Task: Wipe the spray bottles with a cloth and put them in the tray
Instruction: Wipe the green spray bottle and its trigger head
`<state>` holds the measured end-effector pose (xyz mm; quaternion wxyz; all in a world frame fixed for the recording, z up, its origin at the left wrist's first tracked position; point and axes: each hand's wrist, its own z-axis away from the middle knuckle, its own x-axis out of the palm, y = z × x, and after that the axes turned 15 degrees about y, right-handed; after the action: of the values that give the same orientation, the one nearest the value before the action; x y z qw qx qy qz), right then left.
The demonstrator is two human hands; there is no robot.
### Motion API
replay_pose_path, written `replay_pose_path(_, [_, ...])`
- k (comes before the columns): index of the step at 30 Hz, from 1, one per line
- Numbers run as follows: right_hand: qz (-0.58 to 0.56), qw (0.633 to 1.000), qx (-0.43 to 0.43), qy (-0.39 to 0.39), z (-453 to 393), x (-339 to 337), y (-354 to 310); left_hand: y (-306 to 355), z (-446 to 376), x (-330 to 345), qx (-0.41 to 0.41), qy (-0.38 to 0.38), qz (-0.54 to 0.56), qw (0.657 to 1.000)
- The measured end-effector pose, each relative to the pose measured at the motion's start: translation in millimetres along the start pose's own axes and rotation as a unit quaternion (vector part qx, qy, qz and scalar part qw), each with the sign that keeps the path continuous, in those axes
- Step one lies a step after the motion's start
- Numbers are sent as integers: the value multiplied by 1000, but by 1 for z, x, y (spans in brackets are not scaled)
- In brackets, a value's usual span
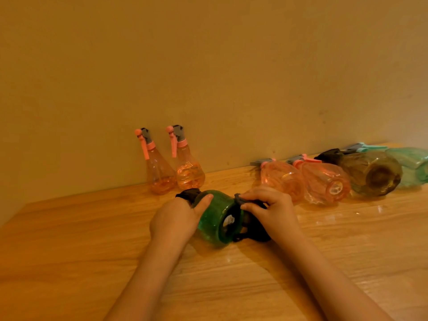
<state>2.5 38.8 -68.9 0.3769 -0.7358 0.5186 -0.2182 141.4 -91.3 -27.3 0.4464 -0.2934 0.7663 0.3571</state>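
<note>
A green spray bottle (214, 222) lies on its side on the wooden table (69, 251), its base turned toward me and its black spray head pointing away. My left hand (177, 218) grips its body from the left. My right hand (269, 208) presses a dark cloth (249, 224) against the bottle's base. Two pink bottles (162, 169) (188, 166) stand upright by the wall. On the right lie two more pink bottles (281, 179) (324, 181), a brown one (370, 173) and a teal one (411, 165). No tray is in view.
A plain wall (208, 66) runs along the table's far edge. The lying bottles form a row toward the right edge of the view. The table's left edge slants in at the far left.
</note>
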Motion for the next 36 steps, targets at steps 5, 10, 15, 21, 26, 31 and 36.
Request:
replay_pose_path(5, [4, 1000, -4, 0, 0, 0, 1, -12, -15, -3, 141, 48, 252, 956])
replay_pose_path(10, [3, 1000, -1, -13, 0, 1, 0, -12, -55, -25, 257, -268, 173, 912])
replay_pose_path(15, [5, 1000, 10, -15, -1, 0, 1, 18, -68, -23, 348, -359, 26, 866])
replay_pose_path(21, [-5, 999, 33, -4, -1, -1, 0, 22, -65, -20, 397, -317, -3, 861])
replay_pose_path(26, [-25, 996, 72, 38, -4, -3, -1, 16, -53, -9, 371, -253, 56, 892])
replay_pose_path(31, [-89, 986, 126, 64, -7, -6, -5, 12, -48, -8, 311, -241, 140, 909])
replay_pose_path(36, [-122, 979, 123, 108, -9, -10, -10, 2, -45, -11, 207, -220, 277, 912])
